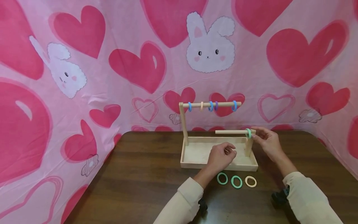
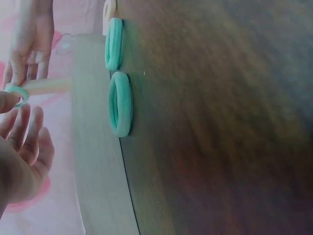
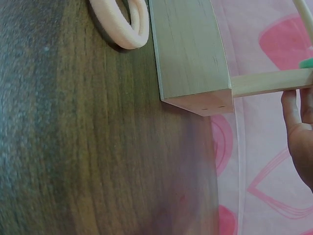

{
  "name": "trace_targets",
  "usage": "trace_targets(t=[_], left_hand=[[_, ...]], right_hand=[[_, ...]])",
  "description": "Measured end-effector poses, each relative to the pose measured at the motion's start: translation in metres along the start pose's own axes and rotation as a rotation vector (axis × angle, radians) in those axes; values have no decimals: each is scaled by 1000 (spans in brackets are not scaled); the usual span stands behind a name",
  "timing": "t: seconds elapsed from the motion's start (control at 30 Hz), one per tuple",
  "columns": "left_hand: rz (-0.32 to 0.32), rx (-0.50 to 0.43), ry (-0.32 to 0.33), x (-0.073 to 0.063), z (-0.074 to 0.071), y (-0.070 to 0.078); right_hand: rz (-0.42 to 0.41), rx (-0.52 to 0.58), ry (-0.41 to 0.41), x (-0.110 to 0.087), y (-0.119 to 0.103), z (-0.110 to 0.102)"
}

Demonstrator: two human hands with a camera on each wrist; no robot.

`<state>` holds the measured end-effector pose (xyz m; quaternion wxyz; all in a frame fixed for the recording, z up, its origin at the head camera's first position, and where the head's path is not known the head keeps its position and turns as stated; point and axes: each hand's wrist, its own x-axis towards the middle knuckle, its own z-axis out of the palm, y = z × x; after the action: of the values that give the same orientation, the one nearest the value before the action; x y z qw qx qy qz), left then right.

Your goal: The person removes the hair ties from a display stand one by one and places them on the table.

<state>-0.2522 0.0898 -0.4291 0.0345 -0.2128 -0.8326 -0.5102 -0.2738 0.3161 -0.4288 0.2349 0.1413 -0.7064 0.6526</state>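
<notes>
**Light green ring on the lower peg, right hand at its post**

At the right of the frame, a light green, round ring is hung on the lower pale wooden peg, close to its post. The post is touched there by the fingers of the right hand; whether the ring itself is pinched cannot be told.

Just right of centre, the left hand is held in front of the pegs, its fingers loosely curled in a narrow grip around nothing. Beneath it lies the shallow rectangular wooden tray, by which both posts are carried.

On the upper wooden peg, three blue rings, one peach ring and one purple ring are strung. In front of the tray, at lower right, two green rings and one cream ring are laid on the dark brown wooden table.
</notes>
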Motion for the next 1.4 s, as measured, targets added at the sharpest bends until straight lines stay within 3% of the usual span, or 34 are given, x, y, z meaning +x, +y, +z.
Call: trace_targets(t=[0.3, 0.53, 0.83, 1.1, 1.4], left_hand=[[-2, 8, 50, 8, 11, 8], [53, 79, 140, 13, 21, 13], [80, 147, 183, 18, 29, 15], [149, 198, 259, 26, 37, 18], [137, 273, 248, 33, 43, 26]], right_hand=[[2, -1, -5, -1, -2, 0], [10, -17, -8, -1, -2, 1], [-3, -47, -3, 0, -1, 0], [-15, -7, -14, 1, -2, 1], [-14, -18, -4, 0, -2, 1]])
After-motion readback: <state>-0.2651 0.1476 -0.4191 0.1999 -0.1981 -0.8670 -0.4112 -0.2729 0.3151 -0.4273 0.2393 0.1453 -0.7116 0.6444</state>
